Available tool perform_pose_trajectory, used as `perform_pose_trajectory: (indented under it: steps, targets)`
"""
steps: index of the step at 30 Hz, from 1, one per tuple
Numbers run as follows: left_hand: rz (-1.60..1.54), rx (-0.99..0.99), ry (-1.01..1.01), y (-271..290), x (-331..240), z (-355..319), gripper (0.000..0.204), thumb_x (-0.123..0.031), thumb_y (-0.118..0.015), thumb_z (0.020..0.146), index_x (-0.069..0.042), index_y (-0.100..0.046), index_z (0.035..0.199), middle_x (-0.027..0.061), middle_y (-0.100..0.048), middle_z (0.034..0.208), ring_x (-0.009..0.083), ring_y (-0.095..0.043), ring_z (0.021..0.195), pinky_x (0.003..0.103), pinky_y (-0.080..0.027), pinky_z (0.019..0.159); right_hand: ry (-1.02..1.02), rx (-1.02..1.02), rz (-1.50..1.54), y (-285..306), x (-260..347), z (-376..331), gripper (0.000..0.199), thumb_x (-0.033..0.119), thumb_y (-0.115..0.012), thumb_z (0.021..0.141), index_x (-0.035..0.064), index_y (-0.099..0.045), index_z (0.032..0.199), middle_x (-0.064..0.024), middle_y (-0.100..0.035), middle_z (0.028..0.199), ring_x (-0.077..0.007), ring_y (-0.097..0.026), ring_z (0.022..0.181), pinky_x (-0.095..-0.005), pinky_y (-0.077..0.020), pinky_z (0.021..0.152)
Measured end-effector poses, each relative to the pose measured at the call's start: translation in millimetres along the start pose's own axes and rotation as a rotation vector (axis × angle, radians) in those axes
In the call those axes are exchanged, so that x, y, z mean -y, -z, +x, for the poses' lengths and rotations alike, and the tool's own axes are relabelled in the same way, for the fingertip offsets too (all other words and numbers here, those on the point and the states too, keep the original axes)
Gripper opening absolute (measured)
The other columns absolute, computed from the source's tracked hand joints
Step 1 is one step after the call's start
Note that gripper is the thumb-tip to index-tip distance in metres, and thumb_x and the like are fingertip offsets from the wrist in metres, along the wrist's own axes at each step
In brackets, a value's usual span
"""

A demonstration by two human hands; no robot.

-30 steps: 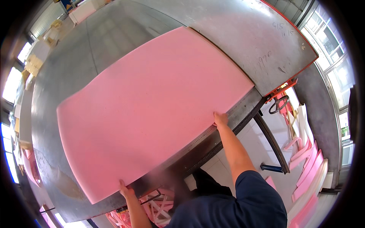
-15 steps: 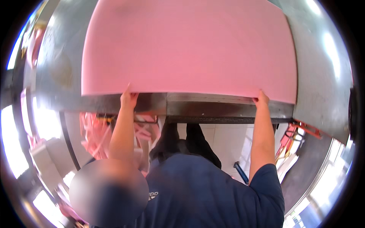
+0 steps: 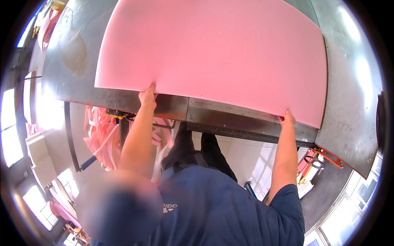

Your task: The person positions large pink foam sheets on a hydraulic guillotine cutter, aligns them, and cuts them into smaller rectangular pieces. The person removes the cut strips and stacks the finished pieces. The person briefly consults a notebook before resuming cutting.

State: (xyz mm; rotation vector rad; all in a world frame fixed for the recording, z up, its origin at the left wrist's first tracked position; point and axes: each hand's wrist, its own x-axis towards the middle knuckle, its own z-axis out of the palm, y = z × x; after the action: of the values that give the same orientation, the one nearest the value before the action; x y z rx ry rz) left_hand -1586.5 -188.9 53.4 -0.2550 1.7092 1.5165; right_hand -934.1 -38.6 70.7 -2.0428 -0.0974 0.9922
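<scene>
— On the metal table (image 3: pixel 349 102), where does the pink foam sheet (image 3: pixel 213 49) lie?
— Flat, spanning it, near edge toward the person.
— And the hands?
— Left hand (image 3: pixel 147 98) and right hand (image 3: pixel 287 119) each grip that near edge; pink foam scraps (image 3: pixel 100 135) hang below left.

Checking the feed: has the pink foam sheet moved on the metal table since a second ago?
Yes. The pink foam sheet has slid away from the person: its near edge now lies back from the metal table front edge, exposing a strip it covered earlier.
</scene>
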Motion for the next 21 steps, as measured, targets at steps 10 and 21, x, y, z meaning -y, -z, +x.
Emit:
perform_pose_trajectory:
  steps: [10,21]
  targets:
    - [0.062,-0.023,0.026,-9.3,5.4,6.0,0.042,-0.008,-0.075,0.089,-0.012,-0.058,0.127,0.0044,-0.065,0.119,0.0190,-0.065,0.105,0.035,-0.057,0.081,0.027,-0.009,0.003,-8.0,15.7,-9.9,0.047,0.027,-0.069,0.095,0.0083,-0.051,0.135,-0.0148,-0.057,0.129,-0.0328,-0.058,0.114,-0.0549,-0.0557,0.090]
    - [0.042,-0.010,-0.005,-5.9,4.1,-0.5,0.040,-0.011,-0.076,0.088,-0.009,-0.058,0.124,0.0053,-0.065,0.118,0.0208,-0.064,0.103,0.037,-0.057,0.083,0.017,0.015,-0.003,-11.2,8.7,-2.6,0.046,0.027,-0.068,0.096,0.0073,-0.052,0.134,-0.0146,-0.057,0.129,-0.0338,-0.060,0.112,-0.0545,-0.0575,0.086]
